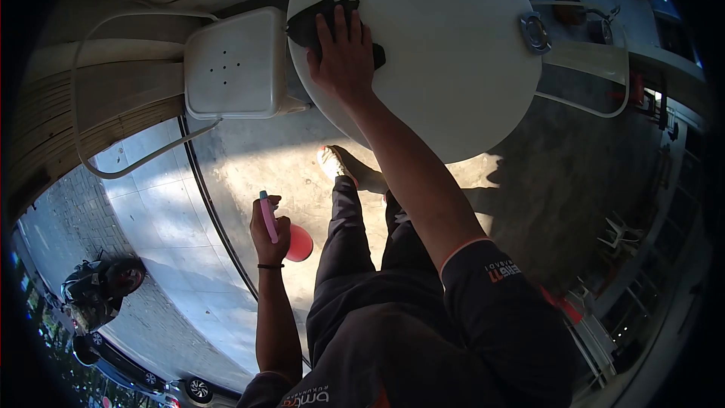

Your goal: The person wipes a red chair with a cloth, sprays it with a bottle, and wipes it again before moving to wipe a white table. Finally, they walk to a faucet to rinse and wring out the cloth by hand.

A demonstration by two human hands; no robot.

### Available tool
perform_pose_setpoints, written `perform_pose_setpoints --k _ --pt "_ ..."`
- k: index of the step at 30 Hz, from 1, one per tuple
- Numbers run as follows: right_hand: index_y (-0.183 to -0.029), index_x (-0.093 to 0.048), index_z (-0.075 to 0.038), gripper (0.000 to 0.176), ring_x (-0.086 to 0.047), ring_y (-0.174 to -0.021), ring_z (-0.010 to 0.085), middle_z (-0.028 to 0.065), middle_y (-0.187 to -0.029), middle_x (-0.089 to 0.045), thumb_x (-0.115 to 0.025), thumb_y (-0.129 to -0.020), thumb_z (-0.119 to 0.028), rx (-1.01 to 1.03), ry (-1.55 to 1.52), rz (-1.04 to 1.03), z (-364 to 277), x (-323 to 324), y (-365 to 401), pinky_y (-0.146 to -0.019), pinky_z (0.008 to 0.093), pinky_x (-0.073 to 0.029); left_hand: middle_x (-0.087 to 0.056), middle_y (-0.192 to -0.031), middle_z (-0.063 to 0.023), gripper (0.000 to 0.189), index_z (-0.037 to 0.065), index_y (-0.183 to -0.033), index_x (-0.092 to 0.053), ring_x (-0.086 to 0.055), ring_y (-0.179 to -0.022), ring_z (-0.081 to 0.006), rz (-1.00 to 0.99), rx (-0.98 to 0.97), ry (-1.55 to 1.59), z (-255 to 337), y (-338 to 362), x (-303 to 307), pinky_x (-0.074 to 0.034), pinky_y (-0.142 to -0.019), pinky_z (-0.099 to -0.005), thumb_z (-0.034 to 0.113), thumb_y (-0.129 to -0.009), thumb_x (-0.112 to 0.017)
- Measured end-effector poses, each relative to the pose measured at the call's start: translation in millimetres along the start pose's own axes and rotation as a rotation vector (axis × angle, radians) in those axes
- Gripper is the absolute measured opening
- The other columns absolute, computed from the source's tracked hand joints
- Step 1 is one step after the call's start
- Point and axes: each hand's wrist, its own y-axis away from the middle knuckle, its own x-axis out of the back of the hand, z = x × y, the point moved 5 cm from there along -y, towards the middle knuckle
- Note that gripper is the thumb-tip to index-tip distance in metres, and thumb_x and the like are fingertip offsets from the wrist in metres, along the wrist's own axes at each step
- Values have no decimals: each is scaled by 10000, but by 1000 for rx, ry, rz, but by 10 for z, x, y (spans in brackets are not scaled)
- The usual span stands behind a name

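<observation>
My right hand (344, 60) lies flat with its fingers spread, pressing a black cloth (303, 28) onto the white round table (445, 68) near its left edge. The cloth is bunched, and part of it is hidden under my palm. Down at my left side, my left hand (266, 236) is closed around a spray bottle with a pink spray head (268, 217), a light blue tip and a red body (300, 243). The bottle is held well apart from the table.
A white chair (236, 64) stands close at the table's left, another chair (589, 60) at its right. A silver, round-topped object (535, 33) sits on the table's right edge. Farther off at lower left are a motorcycle (102, 287) and parked cars (121, 370).
</observation>
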Motion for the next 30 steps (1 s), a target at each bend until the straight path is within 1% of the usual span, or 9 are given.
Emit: perform_pose_setpoints --k 7,10,13,17,20,22,24,27,30 --pt "-1429 -480 -132 613 -406 -1343 442 215 -1487 -407 -597 -888 -396 -48 -1 -139 262 526 912 -1085 564 -336 -667 -1024 -151 391 10 -1092 -576 -665 -941 -313 -75 -33 4 91 -89 -145 -534 -823 -386 -21 -705 -525" --pt "-1456 -454 -156 669 -372 -1370 446 199 -1522 -366 -624 -850 -383 -102 14 -172 702 789 1482 -1094 587 -324 -670 -1021 -149 385 16 -1091 -579 -668 -941 -315 -94 -52 3 186 -128 -240 -536 -811 -383 -16 -711 -526" --pt "-1468 -443 -156 692 -368 -1379 452 203 -1526 -365 -606 -862 -448 -260 192 -166 1362 1090 1783 -1074 594 -347 -673 -1019 -148 377 18 -1088 -581 -672 -938 -318 -102 -49 -21 295 -156 -307 -538 -799 -385 -11 -717 -525" --pt "-1473 -424 -131 661 -367 -1373 477 232 -1513 -375 -574 -895 -417 -377 248 -58 2249 1321 1638 -1075 587 -349 -676 -1011 -148 371 19 -1083 -584 -676 -926 -323 -62 -65 -28 404 -160 -363 -541 -786 -391 -8 -717 -523" --pt "-1472 -419 -124 641 -361 -1378 475 233 -1515 -374 -563 -913 -403 -425 313 0 2515 1189 1254 -1090 585 -334 -677 -1007 -149 372 17 -1080 -584 -676 -919 -325 -43 -41 -37 499 -111 -414 -543 -786 -392 -8 -714 -522" --pt "-1472 -415 -122 638 -352 -1384 473 228 -1517 -375 -565 -917 -397 -432 335 13 2470 1056 950 -1103 579 -323 -677 -1007 -153 372 15 -1078 -585 -677 -923 -329 -19 -31 -47 559 -76 -454 -545 -789 -392 -8 -711 -523" --pt "-1464 -426 -119 635 -345 -1389 469 227 -1516 -375 -575 -912 -394 -338 299 -4 2274 865 625 -1116 571 -309 -680 -1011 -163 368 10 -1073 -585 -677 -933 -337 -3 -17 -31 626 -43 -494 -543 -809 -399 -6 -711 -525" --pt "-1444 -451 -109 627 -351 -1384 457 226 -1507 -383 -595 -897 -379 -158 169 -41 1647 681 346 -1134 560 -289 -681 -1011 -167 364 4 -1072 -582 -676 -945 -340 22 18 1 710 -3 -549 -538 -830 -408 -7 -713 -524" --pt "-1437 -455 -111 609 -400 -1352 447 216 -1481 -418 -598 -896 -350 30 -39 -155 876 611 433 -1111 565 -321 -684 -1007 -165 362 2 -1073 -582 -674 -951 -335 63 16 35 752 0 -593 -531 -851 -403 -5 -715 -526"
